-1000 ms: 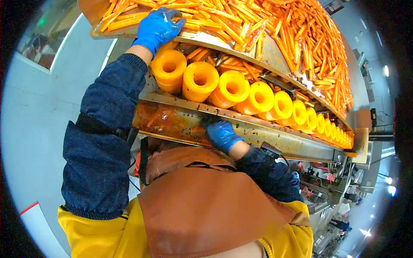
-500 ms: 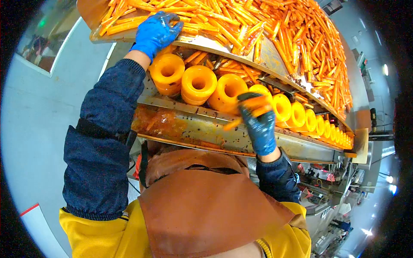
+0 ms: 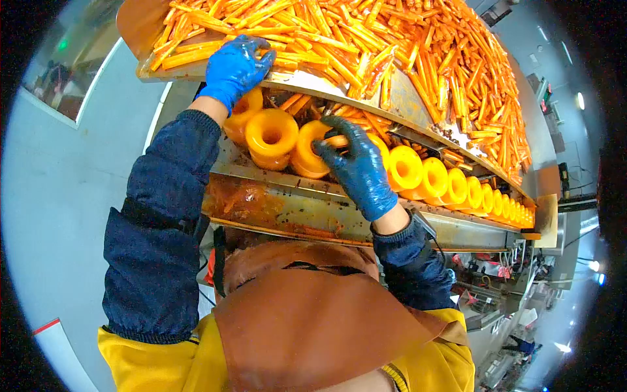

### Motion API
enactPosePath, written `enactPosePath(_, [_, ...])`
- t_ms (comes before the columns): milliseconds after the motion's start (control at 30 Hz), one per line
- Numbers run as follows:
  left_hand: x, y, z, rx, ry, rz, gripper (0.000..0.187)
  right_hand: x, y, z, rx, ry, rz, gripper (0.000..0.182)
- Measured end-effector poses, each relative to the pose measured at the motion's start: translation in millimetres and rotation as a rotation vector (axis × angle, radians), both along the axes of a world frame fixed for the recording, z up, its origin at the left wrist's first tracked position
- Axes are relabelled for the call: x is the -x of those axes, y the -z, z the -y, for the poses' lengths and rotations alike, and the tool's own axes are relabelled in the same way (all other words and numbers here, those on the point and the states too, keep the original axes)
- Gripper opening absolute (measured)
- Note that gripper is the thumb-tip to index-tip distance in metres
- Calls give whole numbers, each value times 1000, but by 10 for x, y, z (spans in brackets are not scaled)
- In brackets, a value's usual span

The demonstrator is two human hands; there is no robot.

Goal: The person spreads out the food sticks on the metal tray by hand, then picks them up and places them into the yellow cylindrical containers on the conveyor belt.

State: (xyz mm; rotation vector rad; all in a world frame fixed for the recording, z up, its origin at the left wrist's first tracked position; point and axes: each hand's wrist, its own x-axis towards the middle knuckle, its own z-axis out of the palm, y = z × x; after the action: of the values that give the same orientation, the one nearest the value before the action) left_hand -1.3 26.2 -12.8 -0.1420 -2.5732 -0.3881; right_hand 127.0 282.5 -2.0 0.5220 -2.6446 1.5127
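Observation:
My left hand (image 3: 238, 70), in a blue glove, rests at the near edge of the heap of orange food sticks (image 3: 320, 46). Its fingers are curled, and whatever lies under them is mostly hidden. My right hand (image 3: 360, 166), in a dark wet glove, is over one of the yellow-orange ring-shaped cups (image 3: 271, 136). Between its thumb and fingers an orange stick (image 3: 337, 140) shows, with one end at the cup's opening. These cups stand in a long row that runs off to the right, and my right hand covers part of it.
Above the cups slopes a metal tray (image 3: 418, 98) heaped with the sticks. Loose sticks lie behind the row. A stained metal trough (image 3: 287, 209) runs along the front, close to my brown apron (image 3: 320, 320). Machinery (image 3: 490, 287) stands at the right.
My right hand has moved left and up with orange stick in it, reaching a cup. The cup row has shifted along toward the right. My left hand stays nearly in place.

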Motion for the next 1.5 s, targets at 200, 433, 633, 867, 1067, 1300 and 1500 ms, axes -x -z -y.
enactPosePath(200, [-30, -30, -24, -24, -4, -9, 34, 589, -614, -409, -353, 41, -185, 31])
enactPosePath(433, [-39, -53, -37, -46, -8, 7, 33, 1954, -536, -416, -952, 149, 36, 68])
enactPosePath(633, [-18, -18, -16, -65, 2, -2, 32, 2022, -336, -579, -907, 280, -46, 50])
enactPosePath(867, [5, -9, -14, -44, -18, 36, 34, 1812, -345, -1345, 82, 393, 30, 43])
enactPosePath(1067, [33, 27, 2, -26, -2, -25, 34, 1107, -504, -1019, 470, 513, -158, 55])
enactPosePath(1300, [-20, -31, -22, -43, 4, 6, 30, 347, 130, -306, 32, 308, -265, 65])
enactPosePath(1500, [-23, -33, -26, -33, -6, 9, 32, 214, -5, -594, -206, 237, -98, 71])
